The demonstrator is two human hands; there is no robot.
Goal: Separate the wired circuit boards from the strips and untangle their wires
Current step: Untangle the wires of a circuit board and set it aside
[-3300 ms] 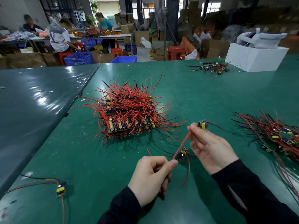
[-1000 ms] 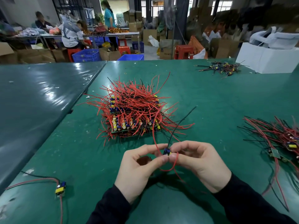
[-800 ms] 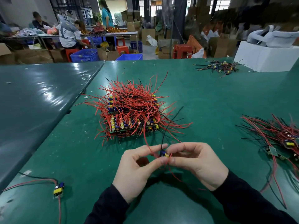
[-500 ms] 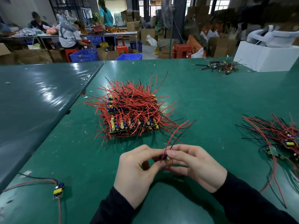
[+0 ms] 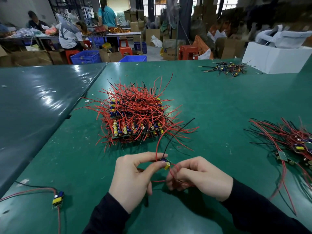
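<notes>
My left hand (image 5: 133, 178) pinches a small circuit board (image 5: 166, 163) with a yellow part between thumb and forefinger, low above the green table (image 5: 211, 102). A red and a black wire rise from the board toward the pile. My right hand (image 5: 199, 176), just right of the board, curls its fingers round a red wire loop (image 5: 170, 174) that hangs from it. Behind the hands lies a big pile of board strips (image 5: 136, 115) bristling with red and black wires.
A heap of separated wired boards (image 5: 293, 142) lies at the right. One single wired board (image 5: 58, 198) lies at the near left. A smaller bundle (image 5: 228, 68) and a white box (image 5: 276, 58) stand at the far right. People work at tables beyond.
The hands have drawn apart: my right hand slid off the board down onto its red wire, my left keeps the board. The black and red wires now stand up and outward.
</notes>
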